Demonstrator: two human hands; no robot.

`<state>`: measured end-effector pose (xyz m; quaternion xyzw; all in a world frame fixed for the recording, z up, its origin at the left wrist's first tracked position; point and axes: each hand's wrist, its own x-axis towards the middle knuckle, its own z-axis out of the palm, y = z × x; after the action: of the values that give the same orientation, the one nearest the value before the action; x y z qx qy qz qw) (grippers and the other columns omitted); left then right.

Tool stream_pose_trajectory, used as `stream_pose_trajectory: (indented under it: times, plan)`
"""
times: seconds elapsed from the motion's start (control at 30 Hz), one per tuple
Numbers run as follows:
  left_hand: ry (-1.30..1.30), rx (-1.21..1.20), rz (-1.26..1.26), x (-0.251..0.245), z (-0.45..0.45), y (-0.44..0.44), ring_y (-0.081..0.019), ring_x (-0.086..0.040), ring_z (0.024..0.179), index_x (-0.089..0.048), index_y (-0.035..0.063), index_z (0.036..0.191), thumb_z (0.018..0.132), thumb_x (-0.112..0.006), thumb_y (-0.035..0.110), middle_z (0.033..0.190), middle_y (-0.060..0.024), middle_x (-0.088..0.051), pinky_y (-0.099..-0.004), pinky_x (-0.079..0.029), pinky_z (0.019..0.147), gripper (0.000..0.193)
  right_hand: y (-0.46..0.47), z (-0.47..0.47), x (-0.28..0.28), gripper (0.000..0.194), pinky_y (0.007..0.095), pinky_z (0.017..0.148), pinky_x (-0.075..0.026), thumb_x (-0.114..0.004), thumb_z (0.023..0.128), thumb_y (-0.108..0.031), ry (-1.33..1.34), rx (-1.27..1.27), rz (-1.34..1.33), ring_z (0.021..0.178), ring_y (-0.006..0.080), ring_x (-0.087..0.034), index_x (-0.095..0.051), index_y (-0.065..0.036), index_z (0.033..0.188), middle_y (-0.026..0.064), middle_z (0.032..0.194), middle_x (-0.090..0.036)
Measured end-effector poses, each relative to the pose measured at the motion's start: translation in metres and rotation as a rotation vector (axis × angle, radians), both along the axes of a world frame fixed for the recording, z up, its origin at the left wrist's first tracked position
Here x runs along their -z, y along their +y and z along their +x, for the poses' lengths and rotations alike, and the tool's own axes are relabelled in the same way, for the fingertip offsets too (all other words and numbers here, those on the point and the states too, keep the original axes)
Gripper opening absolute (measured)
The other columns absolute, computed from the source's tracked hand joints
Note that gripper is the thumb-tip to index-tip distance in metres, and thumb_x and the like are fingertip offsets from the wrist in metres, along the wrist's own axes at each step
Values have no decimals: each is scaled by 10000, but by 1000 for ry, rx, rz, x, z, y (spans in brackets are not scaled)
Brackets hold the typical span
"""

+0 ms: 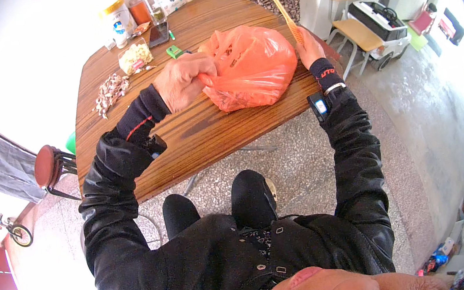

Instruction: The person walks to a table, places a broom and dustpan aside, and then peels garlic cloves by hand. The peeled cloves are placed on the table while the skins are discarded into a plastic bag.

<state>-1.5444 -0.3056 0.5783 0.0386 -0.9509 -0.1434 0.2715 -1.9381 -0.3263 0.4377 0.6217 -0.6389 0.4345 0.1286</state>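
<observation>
My left hand (pixel 187 80) is closed around the twisted neck of an orange-red plastic bag (pixel 254 68). The bag lies bulging on the wooden table (pixel 179 152); its contents are hidden by the plastic. On the bag's other side, my right hand (pixel 311 48) grips the ribbed handle of a yellow fly swatter (pixel 280 4), whose flat head points away from me. Left of my left hand lies a loose heap of what look like unpeeled garlic cloves (pixel 111 93). Beyond it, a clear plastic box (pixel 136 58) holds pale peeled cloves.
A small green box (pixel 174 52) and a dark phone (pixel 158 34) lie farther back. Along the far edge stand a large can (pixel 118 18), a lidded glass jar (pixel 152 5) and a tissue pack (pixel 172 3). Stools (pixel 48 166) and a wooden chair (pixel 356 32) flank the table.
</observation>
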Motion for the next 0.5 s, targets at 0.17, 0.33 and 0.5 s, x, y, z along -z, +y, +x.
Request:
stream_pose_trajectory:
  times: [0.17,0.33,0.5]
  plan:
    - [91,-77,-224,7,-10,26,-334,-583,888,-567,17,821,643,-544,-23,905,-126,-615,-400,-467,789,185,0,4,-9,400,434,915,-450,-497,895,-227,-7,-114,352,1087,358,-556,-491,-118,1280,175,1191,-579]
    - [-107,-47,-61,12,-6,37,-352,-589,842,-578,20,864,726,-545,57,837,-130,-597,-426,-481,750,147,15,25,-42,419,424,917,-452,-515,896,-293,282,218,443,1080,315,-578,-512,-108,1272,156,1169,-602]
    - [-169,-45,-14,22,-8,37,-363,-592,831,-595,36,980,783,-535,121,835,-139,-578,-443,-493,723,223,29,84,-107,430,420,901,-461,-597,847,-321,-185,-383,-34,1018,314,-593,-555,-137,1234,167,1075,-623]
